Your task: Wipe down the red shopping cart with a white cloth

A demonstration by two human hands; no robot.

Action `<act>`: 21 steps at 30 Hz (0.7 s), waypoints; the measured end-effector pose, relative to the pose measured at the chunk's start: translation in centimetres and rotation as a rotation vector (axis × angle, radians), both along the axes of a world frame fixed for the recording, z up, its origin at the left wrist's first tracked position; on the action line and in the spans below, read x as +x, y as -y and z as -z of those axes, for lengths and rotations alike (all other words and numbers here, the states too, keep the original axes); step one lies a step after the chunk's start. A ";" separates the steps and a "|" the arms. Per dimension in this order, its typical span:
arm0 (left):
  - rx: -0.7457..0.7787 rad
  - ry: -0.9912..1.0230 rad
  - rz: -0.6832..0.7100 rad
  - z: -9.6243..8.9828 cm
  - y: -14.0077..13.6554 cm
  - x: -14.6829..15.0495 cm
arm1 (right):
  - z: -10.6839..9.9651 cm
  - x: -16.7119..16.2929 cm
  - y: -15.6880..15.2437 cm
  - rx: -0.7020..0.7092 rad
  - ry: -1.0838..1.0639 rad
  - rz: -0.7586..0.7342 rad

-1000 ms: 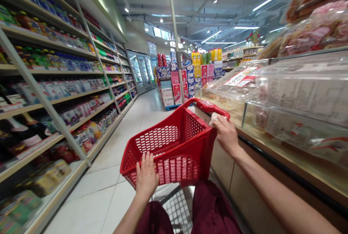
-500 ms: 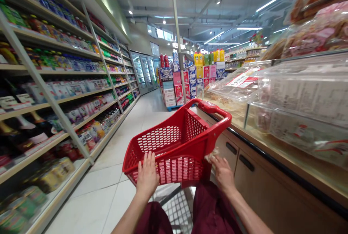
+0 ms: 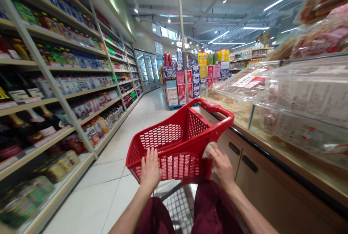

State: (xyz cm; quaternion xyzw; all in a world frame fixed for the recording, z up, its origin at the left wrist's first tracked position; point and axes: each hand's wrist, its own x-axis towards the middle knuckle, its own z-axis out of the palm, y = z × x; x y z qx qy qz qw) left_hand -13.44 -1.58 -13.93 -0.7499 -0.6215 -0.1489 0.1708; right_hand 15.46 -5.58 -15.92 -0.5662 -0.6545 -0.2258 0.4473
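In front of my knees stands a red plastic shopping cart (image 3: 176,168) with slotted sides; its upper basket looks bare inside. My left hand (image 3: 150,168) lies against the near side of the basket by the rim, fingers stretched out and nothing in them. A pale crumpled cloth (image 3: 209,150) is pinched in my right hand (image 3: 222,165), pressed to the cart's side panel below the handle (image 3: 214,108). The handle end lies close to the counter at the right. Part of the cart's lower grey rack (image 3: 178,205) shows between my knees.
Shelves (image 3: 89,89) of bottles and cans line the left. On the right runs a wooden counter (image 3: 247,183) with black pulls and plastic-packed food (image 3: 250,78) on top. Stacked drink cartons (image 3: 187,85) with a pole stand ahead, and glass-door coolers (image 3: 148,69) beyond.
My right hand has raised the cloth from beside the cart's edge onto its side panel. The left hand stays on the basket. The whole view has shifted slightly.
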 end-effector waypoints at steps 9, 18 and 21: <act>0.112 0.020 0.102 1.6 0.7 -1.3 | 0.8 -1.7 -0.3 -0.060 0.146 -0.128; 0.040 0.069 0.087 1.2 1.8 -2.7 | -0.1 -7.9 -1.9 -0.034 0.183 -0.311; -0.039 0.056 0.164 0.5 1.8 -4.1 | 1.4 -10.4 -1.4 -0.120 0.253 -0.428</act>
